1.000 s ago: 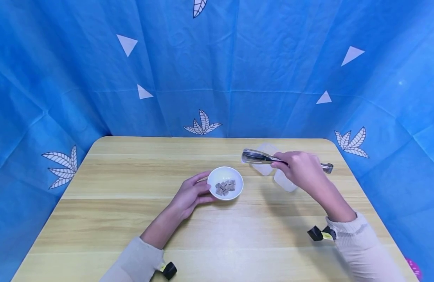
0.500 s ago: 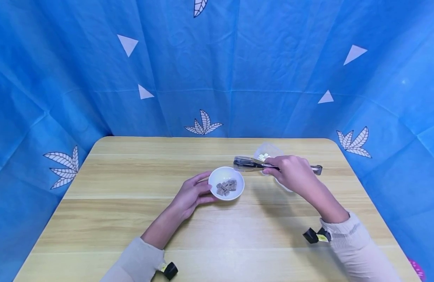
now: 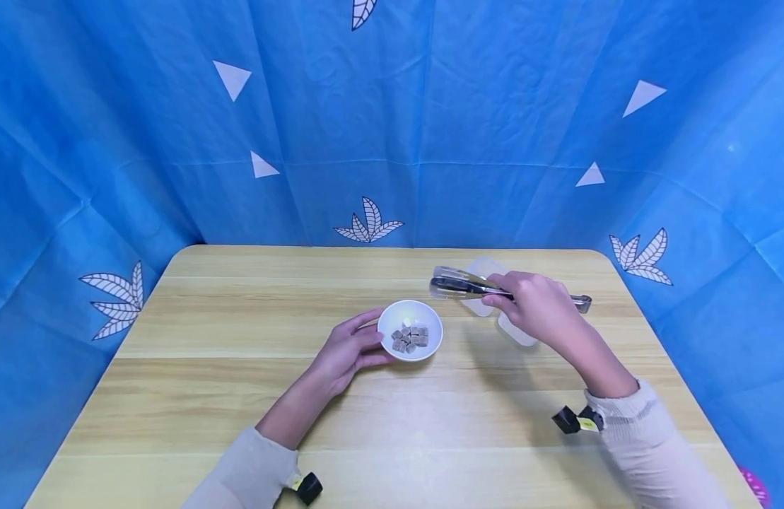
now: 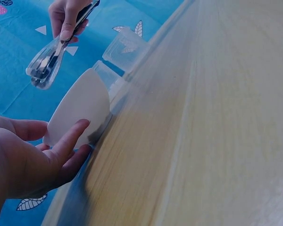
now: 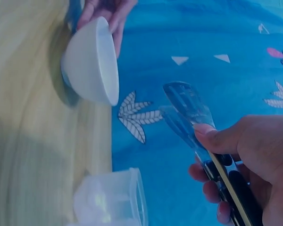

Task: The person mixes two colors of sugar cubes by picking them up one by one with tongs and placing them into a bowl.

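A small white bowl (image 3: pixel 433 322) stands on the wooden table, with brown-grey cubes (image 3: pixel 412 339) inside. My left hand (image 3: pixel 350 350) holds it from the left side; in the left wrist view thumb and fingers lie about the bowl (image 4: pixel 82 101). My right hand (image 3: pixel 544 305) grips a pair of tongs (image 3: pixel 461 283) with clear tips, raised over the table to the bowl's upper right. In the right wrist view the tips of the tongs (image 5: pixel 188 106) are apart, and nothing shows between them.
Two clear plastic containers stand right of the bowl: the farther container (image 3: pixel 483 267) and the nearer container (image 3: pixel 517 331), both partly behind the right hand and tongs. A blue patterned curtain (image 3: pixel 417 141) hangs behind and beside the table (image 3: pixel 252 396).
The right hand moved the tongs left towards the bowl's rim, then back to the right and away from it. The left hand and bowl stayed in place.
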`<state>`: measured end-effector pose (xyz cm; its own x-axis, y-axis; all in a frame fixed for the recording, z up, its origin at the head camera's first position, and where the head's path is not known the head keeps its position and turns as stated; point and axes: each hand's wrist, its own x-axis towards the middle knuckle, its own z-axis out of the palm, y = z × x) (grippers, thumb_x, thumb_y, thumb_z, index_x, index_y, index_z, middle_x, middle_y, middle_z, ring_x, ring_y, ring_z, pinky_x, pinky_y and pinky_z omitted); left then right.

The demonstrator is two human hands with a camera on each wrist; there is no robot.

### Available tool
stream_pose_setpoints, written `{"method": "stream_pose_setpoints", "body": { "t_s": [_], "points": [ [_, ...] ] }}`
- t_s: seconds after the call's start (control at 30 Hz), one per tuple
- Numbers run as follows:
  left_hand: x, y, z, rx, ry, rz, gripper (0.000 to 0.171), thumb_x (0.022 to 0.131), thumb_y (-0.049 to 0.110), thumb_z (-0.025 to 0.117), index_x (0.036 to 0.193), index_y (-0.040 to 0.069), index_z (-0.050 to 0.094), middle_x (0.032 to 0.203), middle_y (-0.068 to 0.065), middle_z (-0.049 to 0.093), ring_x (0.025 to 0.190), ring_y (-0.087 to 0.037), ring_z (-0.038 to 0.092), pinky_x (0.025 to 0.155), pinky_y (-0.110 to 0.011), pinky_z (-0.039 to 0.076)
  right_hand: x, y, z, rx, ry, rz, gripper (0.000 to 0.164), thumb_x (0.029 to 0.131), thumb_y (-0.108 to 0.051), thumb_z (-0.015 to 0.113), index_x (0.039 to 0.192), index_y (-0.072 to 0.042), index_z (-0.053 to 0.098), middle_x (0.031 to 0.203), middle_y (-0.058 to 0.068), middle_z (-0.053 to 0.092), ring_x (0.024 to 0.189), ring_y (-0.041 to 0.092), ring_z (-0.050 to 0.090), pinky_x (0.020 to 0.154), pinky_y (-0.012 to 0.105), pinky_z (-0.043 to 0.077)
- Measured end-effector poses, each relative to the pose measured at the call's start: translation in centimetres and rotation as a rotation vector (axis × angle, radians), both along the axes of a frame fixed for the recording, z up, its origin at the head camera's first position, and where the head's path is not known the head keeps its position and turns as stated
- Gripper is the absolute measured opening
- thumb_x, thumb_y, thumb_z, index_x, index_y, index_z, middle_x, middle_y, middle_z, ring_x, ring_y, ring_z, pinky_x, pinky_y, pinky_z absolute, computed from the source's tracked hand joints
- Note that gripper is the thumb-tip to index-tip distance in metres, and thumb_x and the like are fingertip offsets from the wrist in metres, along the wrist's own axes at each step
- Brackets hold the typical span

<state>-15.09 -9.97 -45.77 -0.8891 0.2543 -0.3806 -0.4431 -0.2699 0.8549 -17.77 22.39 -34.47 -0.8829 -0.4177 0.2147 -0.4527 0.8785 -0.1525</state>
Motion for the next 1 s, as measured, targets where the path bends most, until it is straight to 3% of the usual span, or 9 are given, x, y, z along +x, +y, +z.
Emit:
{"method": "stream_pose_setpoints", "body": {
  "t_s": [0.17,0.4,0.83,1.0],
  "points": [
    [0.0,0.1,0.0,-0.006,0.001,-0.001,0.056,0.100,-0.003,0.054,0.154,0.012,0.048,0.149,-0.027,0.054,0.129,-0.043,0.063,0.095,-0.048,0.065,-0.8,1.8,0.6,0.008,-0.022,-0.053,0.037,0.098,-0.032,0.072,0.125,-0.008,0.073,0.102,0.013,0.077,0.080,0.030,0.069,0.055,0.048,0.053],
    [0.1,0.0,0.1,-0.010,-0.002,0.000,0.056,0.100,-0.003,0.055,0.154,0.012,0.048,0.150,-0.027,0.054,0.129,-0.041,0.063,0.095,-0.048,0.065,-1.6,3.5,1.1,0.035,-0.105,-0.120,0.042,0.100,-0.033,0.069,0.131,-0.005,0.070,0.109,0.018,0.077,0.078,0.027,0.064,0.053,0.038,0.045],
    [0.0,0.0,0.0,-0.012,-0.007,0.000,0.056,0.100,-0.002,0.056,0.154,0.012,0.048,0.149,-0.027,0.055,0.128,-0.040,0.064,0.094,-0.047,0.065,-2.3,4.7,0.9,0.079,-0.173,-0.184,0.043,0.098,-0.033,0.072,0.130,-0.005,0.071,0.117,0.023,0.075,0.094,0.039,0.071,0.061,0.053,0.055],
    [0.0,-0.1,0.2,-0.015,-0.016,-0.003,0.056,0.100,-0.002,0.055,0.154,0.012,0.048,0.149,-0.026,0.054,0.128,-0.039,0.064,0.094,-0.047,0.065,-2.8,4.9,0.6,0.134,-0.156,-0.200,0.040,0.096,-0.033,0.073,0.126,-0.006,0.073,0.112,0.022,0.076,0.080,0.033,0.068,0.048,0.039,0.047]
  ]
}}
